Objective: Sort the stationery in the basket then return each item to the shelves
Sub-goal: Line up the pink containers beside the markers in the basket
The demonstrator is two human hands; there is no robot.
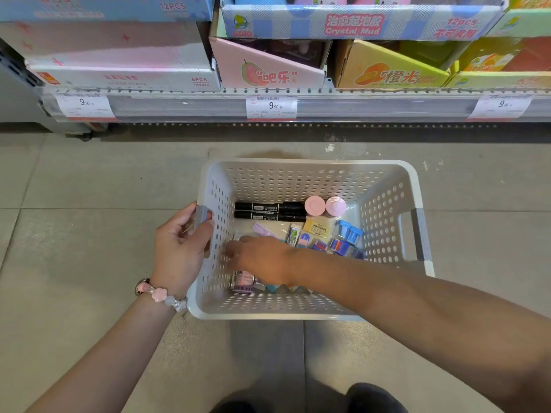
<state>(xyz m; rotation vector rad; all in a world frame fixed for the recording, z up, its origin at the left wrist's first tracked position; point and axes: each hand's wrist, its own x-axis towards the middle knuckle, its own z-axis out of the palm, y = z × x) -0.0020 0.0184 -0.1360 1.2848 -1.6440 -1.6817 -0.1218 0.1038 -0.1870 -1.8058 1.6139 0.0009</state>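
Observation:
A white perforated basket (387, 204) stands on the floor in front of the shelf. My left hand (179, 248) grips its left grey handle (202, 214). My right hand (262, 259) reaches down inside, fingers spread over small packets at the basket's left side; whether it holds one is hidden. Along the far wall lie two black markers (268, 211) and two pink round pots (325, 205). A yellow packet (317, 228), blue containers (347, 234) and small erasers (304, 241) lie at the right. A purple packet (243, 281) lies near the front wall.
The lowest shelf (357, 107) carries price tags and display boxes: a pink box (268, 70), a yellow box (387, 70), a white-pink box (119, 55) and a blue Crystal Mud box (351, 23). Tiled floor surrounds the basket. My shoes (372, 397) are just behind it.

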